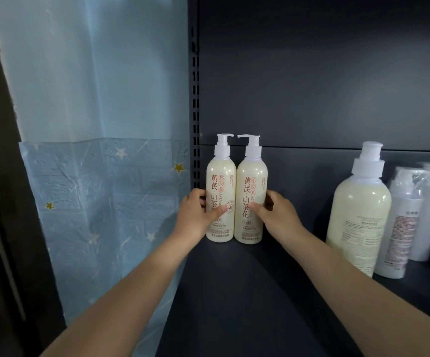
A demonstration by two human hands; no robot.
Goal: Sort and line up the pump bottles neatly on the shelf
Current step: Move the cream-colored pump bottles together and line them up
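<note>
Two cream pump bottles with orange lettering stand upright, side by side and touching, at the back left of the dark shelf (234,292). My left hand (198,215) grips the left bottle (220,176) round its lower body, thumb across the label. My right hand (277,215) grips the right bottle (252,181) the same way. Both labels face me, and the two pump nozzles point towards opposite sides.
A third cream pump bottle (358,217) stands at the right with its back label towards me. Behind it stand two white bottles (402,228) wrapped in clear plastic. A slotted upright (195,99) marks the shelf's left edge, beside a blue starred wall covering (105,202).
</note>
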